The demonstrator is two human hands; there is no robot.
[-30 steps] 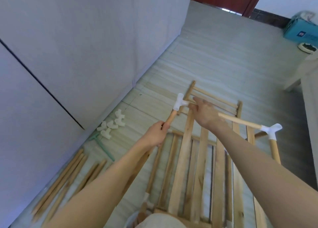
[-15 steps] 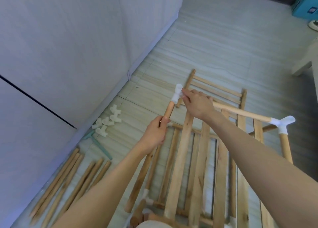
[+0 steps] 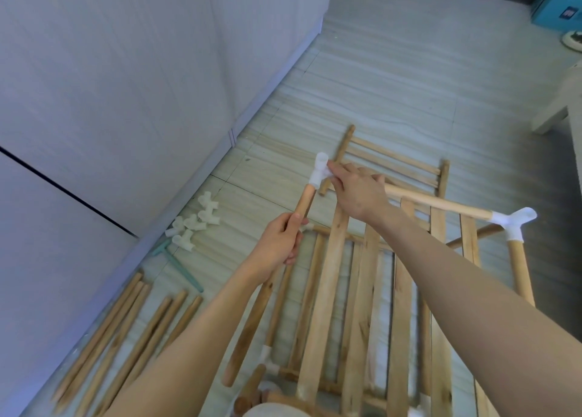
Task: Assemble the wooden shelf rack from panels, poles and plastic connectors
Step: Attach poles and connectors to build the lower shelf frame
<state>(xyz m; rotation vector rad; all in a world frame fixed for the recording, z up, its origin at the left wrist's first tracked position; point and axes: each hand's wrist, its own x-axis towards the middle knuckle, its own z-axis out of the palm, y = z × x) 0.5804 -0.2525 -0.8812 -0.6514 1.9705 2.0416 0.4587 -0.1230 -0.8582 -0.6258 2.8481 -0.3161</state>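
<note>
My left hand grips a wooden pole near its upper end. That pole is topped by a white plastic connector. My right hand holds the end of a horizontal pole at that connector, fingers touching the white plastic. The horizontal pole runs right to a second white connector, which sits on another upright pole. Below the hands a slatted wooden panel lies in the partly built rack. A second slatted panel lies on the floor beyond.
Several spare white connectors lie by the wall at left, beside a green tool. Several loose poles lie along the wall at lower left. A teal box and pale furniture stand at the far right.
The view has tilted down and the hands and frame sit a little lower-right. My right hand has slid closer onto the left connector; my left hand keeps its grip on the pole.
</note>
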